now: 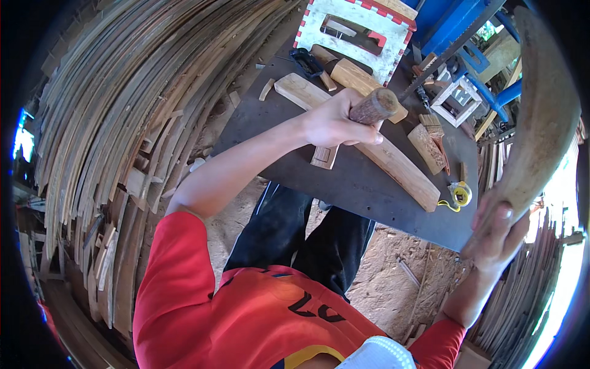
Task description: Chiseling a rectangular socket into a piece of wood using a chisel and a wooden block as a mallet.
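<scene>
My left hand (338, 123) grips a round wooden handle (375, 105), likely a chisel's, over a long board (405, 178) lying diagonally on the dark tabletop (270, 160); the tool's lower end is hidden by the hand. A small grooved block (324, 156) lies just below that hand, partly under the board. My right hand (495, 237), raised at the right, is closed round a long, thick wooden piece (538, 117) that reaches toward the top of the view. A yellow tape measure (460, 194) sits near the table's right edge.
Behind are a thick timber piece (359, 77), a white red-edged stool (375, 18), a black hand tool (306, 61), a wooden frame (456, 99), blue metalwork (436, 24) and offcuts (427, 147). Stacked wooden strips (104, 123) fill the left side; more stand at right.
</scene>
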Demonstrator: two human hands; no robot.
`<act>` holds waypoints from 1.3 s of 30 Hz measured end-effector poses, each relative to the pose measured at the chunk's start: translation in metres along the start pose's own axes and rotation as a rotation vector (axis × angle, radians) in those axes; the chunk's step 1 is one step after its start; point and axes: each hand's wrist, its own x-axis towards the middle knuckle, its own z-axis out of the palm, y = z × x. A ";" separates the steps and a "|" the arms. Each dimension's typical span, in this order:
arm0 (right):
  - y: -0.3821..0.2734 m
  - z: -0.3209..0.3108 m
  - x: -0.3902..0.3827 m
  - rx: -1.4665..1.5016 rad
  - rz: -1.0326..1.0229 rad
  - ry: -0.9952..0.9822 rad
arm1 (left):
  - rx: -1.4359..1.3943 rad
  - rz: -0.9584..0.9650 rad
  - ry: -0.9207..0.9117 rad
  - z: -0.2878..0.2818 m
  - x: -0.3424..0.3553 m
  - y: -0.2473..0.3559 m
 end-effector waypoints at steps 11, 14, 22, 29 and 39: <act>-0.003 0.009 -0.012 -0.219 0.060 -0.110 | 0.166 0.021 -0.029 -0.001 0.004 -0.010; -0.018 0.020 0.001 -0.491 -0.022 -0.316 | -0.066 -0.010 0.116 0.012 -0.009 0.014; 0.033 0.033 -0.031 0.136 0.194 -0.191 | 0.197 0.103 -0.049 -0.004 0.000 -0.011; 0.089 0.074 -0.049 -0.387 0.232 -0.424 | -0.003 0.070 -0.052 -0.011 -0.008 -0.006; 0.103 0.086 -0.052 -0.512 0.122 -0.453 | -0.027 0.217 -0.033 -0.008 -0.014 -0.005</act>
